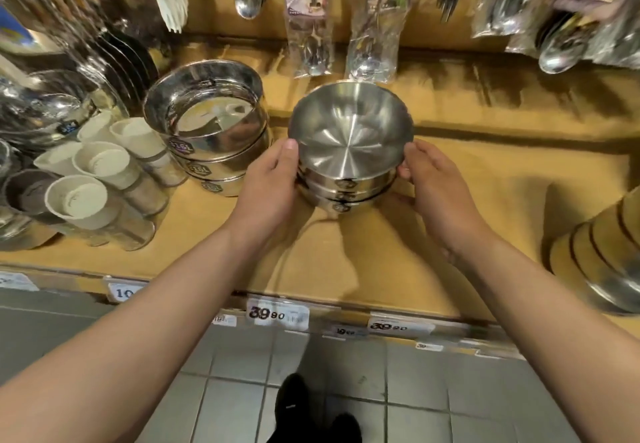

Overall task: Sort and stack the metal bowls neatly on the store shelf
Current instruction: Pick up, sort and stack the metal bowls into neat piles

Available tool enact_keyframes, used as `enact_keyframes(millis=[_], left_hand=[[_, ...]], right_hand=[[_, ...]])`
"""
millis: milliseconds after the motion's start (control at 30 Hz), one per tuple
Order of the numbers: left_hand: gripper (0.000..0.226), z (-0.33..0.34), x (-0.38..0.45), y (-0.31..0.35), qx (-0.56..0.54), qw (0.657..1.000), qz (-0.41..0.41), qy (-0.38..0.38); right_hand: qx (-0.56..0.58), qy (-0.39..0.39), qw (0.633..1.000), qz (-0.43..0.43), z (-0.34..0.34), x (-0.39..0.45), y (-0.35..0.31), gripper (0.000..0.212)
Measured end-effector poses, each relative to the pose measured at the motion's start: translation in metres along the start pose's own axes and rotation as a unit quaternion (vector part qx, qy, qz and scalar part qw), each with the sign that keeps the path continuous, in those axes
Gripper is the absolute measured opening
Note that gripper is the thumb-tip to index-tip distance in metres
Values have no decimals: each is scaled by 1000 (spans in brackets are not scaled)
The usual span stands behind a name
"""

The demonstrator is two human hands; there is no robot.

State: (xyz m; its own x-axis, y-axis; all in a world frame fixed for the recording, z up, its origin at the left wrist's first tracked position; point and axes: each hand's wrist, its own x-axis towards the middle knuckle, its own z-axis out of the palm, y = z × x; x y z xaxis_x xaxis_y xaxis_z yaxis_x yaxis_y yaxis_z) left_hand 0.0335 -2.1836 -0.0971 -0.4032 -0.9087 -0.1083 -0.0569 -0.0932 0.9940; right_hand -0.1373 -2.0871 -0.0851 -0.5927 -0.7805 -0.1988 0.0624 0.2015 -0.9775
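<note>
A stack of shiny metal bowls [349,137] stands in the middle of the wooden store shelf [485,179], its open top facing me. My left hand [268,186] presses against the stack's left side with the thumb at the top rim. On the right side, my right hand [438,186] holds the stack with its fingers curled round the lower bowls. A second stack of taller straight-walled metal bowls [207,120] with dark labels sits to the left, apart from my hands.
White cups [100,162] lie nested on their sides at the far left. Packaged spoons and forks [311,27] hang along the back wall. An upturned stack of metal pots [599,252] stands at the right edge. Price tags [277,314] line the shelf's front lip.
</note>
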Motion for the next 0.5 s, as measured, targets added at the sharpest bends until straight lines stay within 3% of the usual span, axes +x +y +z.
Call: enact_keyframes(millis=[300, 500], left_hand=[[36, 0, 26, 7, -11, 1000, 10, 8], [36, 2, 29, 7, -13, 1000, -1, 17]], right_hand=[[2, -9, 1000, 5, 7, 27, -4, 32], [5, 23, 1000, 16, 10, 33, -5, 20]])
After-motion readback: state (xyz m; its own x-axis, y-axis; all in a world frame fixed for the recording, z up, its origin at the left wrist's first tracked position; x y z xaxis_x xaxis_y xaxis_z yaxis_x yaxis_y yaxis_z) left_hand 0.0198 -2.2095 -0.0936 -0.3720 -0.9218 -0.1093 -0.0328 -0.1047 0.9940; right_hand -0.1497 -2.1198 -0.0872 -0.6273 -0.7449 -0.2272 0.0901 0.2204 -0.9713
